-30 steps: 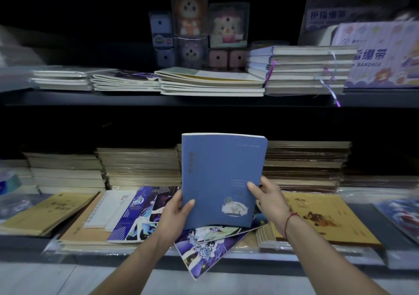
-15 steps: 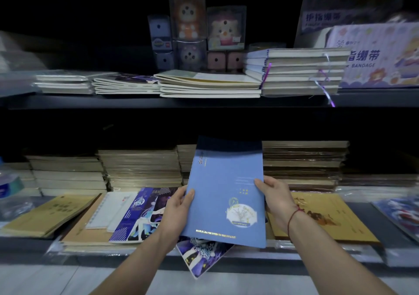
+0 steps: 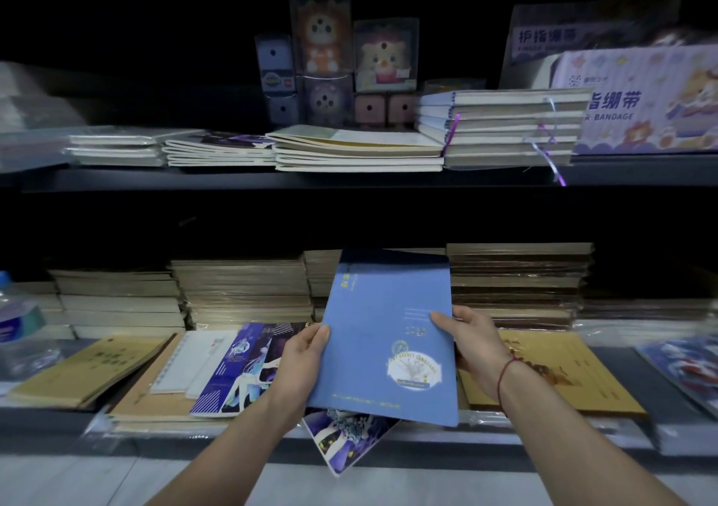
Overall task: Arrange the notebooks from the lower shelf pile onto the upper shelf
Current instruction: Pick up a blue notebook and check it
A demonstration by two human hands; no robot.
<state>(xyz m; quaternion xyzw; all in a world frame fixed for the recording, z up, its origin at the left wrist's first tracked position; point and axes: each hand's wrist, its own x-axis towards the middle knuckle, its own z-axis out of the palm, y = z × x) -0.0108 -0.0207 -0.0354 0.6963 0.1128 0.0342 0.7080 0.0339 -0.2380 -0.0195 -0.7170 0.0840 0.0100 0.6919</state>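
— What do the hands hold?

— A flat blue softcover notebook [image 3: 386, 338] with a pale oval emblem near its lower right corner, gripped at both side edges in front of the lower shelf [image 3: 582, 433], its top tilted away from the person. The left hand [image 3: 301, 365] clasps the left edge, thumb on the cover, the other fingers out of sight beneath. The right hand [image 3: 468, 344] pinches the right edge, thumb laid on the cover, fingers curled behind; a thin red cord [image 3: 505, 373] circles that wrist.

— And directly under the fingers?

— Below the left hand's side, a purple illustrated notebook [image 3: 344, 441] pokes out over the shelf's front lip. Left of the left thumb lies a dark blue and purple illustrated notebook [image 3: 248, 365], then a white spiral-bound pad [image 3: 190, 361] and a tan kraft-paper exercise book [image 3: 89, 369]. Under and right of the right hand sits a yellow-brown exercise book [image 3: 555, 377].

— Beyond the fingertips?

— Brown-edged stacks of wrapped paper goods [image 3: 516, 284] line the back of the lower shelf. Above, the black upper shelf [image 3: 272, 181] carries a low pile of cream-covered notebooks [image 3: 357, 150], just beside a taller stack of thick white-paged notebooks with purple ribbons [image 3: 505, 128], and further piles to the left. Behind those stand small clear boxes of cartoon figures [image 3: 320, 39], and at far right a lilac printed carton marked "BANDAGE" [image 3: 652, 97].
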